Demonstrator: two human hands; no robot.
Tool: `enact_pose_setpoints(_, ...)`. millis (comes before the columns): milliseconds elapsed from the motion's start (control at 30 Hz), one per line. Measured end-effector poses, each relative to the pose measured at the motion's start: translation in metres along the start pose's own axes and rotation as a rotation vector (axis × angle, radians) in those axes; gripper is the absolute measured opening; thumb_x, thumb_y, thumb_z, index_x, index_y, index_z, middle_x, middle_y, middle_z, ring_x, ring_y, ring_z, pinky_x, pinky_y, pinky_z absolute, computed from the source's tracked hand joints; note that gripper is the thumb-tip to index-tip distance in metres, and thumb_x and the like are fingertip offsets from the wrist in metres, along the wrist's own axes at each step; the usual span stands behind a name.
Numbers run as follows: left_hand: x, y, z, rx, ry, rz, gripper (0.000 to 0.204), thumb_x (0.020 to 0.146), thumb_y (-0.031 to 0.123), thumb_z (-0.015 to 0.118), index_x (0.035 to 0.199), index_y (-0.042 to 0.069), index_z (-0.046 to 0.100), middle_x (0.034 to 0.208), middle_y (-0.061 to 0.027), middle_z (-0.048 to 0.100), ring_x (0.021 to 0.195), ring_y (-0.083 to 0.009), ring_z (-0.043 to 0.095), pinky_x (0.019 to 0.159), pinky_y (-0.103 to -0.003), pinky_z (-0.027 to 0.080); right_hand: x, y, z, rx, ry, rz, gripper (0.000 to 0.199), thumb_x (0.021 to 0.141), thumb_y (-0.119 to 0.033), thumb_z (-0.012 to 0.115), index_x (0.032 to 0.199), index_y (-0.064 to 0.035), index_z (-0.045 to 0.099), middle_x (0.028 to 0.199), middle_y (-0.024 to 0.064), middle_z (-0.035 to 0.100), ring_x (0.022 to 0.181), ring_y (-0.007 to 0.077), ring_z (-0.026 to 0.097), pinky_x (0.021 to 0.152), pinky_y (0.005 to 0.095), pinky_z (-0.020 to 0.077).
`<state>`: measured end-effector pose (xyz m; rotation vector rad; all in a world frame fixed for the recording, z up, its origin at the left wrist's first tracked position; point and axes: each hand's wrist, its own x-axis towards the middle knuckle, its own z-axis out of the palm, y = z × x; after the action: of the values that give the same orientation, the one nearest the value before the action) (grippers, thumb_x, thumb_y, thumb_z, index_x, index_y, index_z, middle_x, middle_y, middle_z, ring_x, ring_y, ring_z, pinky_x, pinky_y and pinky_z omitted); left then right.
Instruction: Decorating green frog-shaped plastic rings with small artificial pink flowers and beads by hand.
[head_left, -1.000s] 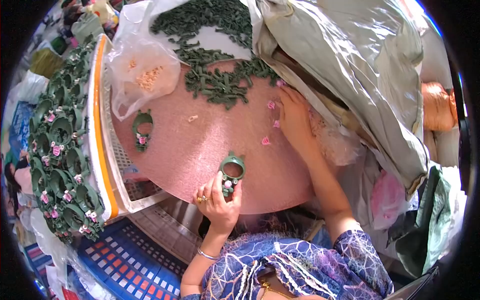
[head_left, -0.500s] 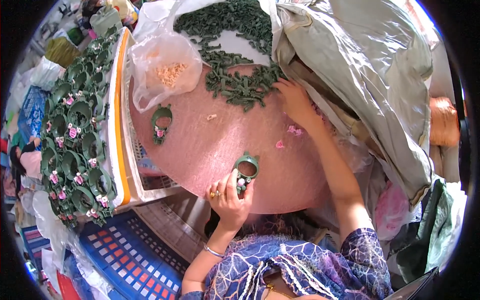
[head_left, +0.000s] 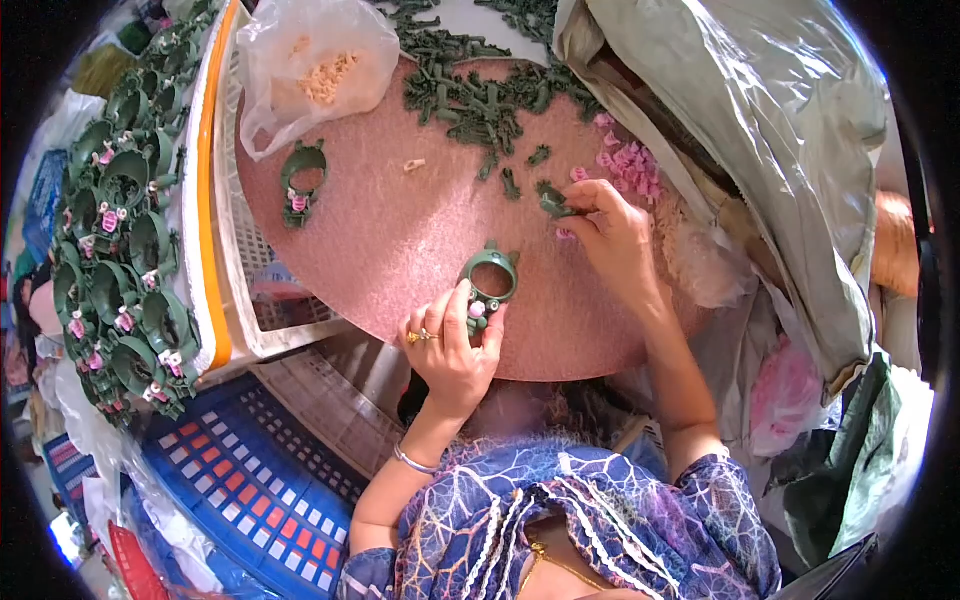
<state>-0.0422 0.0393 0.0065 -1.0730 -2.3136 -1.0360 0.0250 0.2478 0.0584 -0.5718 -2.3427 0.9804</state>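
Observation:
Near the front edge of the round reddish tabletop [head_left: 350, 270], my left hand [head_left: 445, 350] is closed on a green ring-shaped figure [head_left: 490, 270], which has small ears on top and a pale pink bead-like bit at its lower part. My right hand [head_left: 612, 235] pinches a small dark green piece [head_left: 550, 200] between thumb and fingertips, up and to the right of the figure. Beyond it lies a heap of similar dark green pieces [head_left: 475, 105], a few of them loose. Small pink pieces [head_left: 632, 168] are piled beside my right hand.
Another green ring figure [head_left: 303, 180] lies at left, near a single beige piece [head_left: 414, 165]. A clear bag [head_left: 375, 60] holds beige pieces. Many finished-looking figures fill a white-and-orange-edged tray [head_left: 205, 200]. A blue basket [head_left: 240, 480] stands below; a grey sack [head_left: 740, 100] borders the right.
My right hand has drawn back from the green heap toward me, now with a small green piece in its fingers. The view has shifted; my left hand still holds the ring figure.

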Motion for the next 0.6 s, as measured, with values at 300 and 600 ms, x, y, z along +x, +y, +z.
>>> enact_pose_setpoints(300, 0.001, -0.002, -0.001, -0.035, -0.013, -0.024, 0.059, 0.071, 0.024, 0.085, 0.119, 0.004, 0.059, 0.093, -0.0053, 0.067, 0.082, -0.0247, 0.062, 0.082, -0.041, 0.043, -0.034, -0.014, 0.003, 0.412, -0.146, 0.328, 0.014, 0.084, 0.005, 0.069, 0.098, 0.0009, 0.069, 0.088, 0.0012, 0.069, 0.081, 0.0058, 0.061, 0.073, 0.0223, 0.0508)
enact_pose_setpoints(600, -0.001, -0.005, 0.0, -0.067, -0.019, -0.015, 0.064, 0.07, 0.021, 0.085, 0.125, 0.003, 0.056, 0.093, -0.0034, 0.068, 0.079, -0.0209, 0.061, 0.081, -0.038, 0.042, -0.059, -0.019, 0.018, 0.7, -0.354, 0.445, 0.016, 0.086, 0.002, 0.07, 0.102, 0.0015, 0.069, 0.087, 0.0037, 0.069, 0.079, 0.0076, 0.062, 0.068, 0.0217, 0.051)
